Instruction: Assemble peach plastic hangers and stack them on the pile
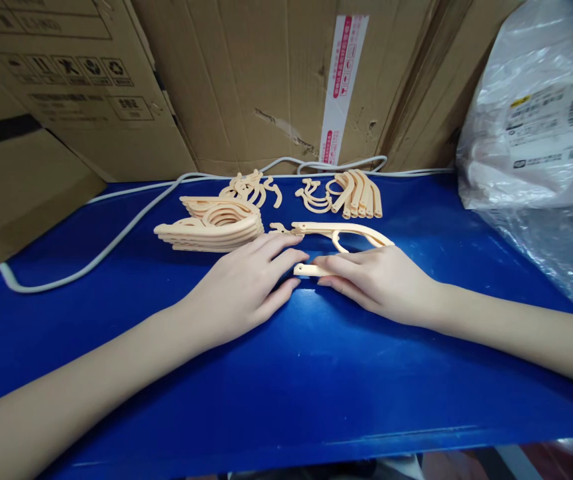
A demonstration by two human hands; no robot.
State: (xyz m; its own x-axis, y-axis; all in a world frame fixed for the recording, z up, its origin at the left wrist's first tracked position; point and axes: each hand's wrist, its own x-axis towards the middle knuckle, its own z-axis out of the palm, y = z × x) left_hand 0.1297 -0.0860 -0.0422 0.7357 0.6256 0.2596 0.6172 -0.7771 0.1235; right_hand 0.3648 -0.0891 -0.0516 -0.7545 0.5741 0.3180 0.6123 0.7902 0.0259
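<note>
Jutting from pinching right hand (379, 277), cream strip (307, 270) is held near left hand (246, 283), fingers parted, over blue tabletop (286, 387) before cardboard (261, 73).

What's on this glossy blue tabletop (296, 400)

Clocking it from the middle: neat pile of flat, curved beige plastic frames (211, 233) around 10 to 11, loose beige plastic hooks (254, 193) just shy of 12. Near 1, a bunch of bent beige plastic strips (361, 197) beside C-shaped beige plastic pieces (315, 209). Skinny white cable (116, 241) loops through 10; crinkly clear plastic film (541, 250) sprawls between 2 and 3.
</note>
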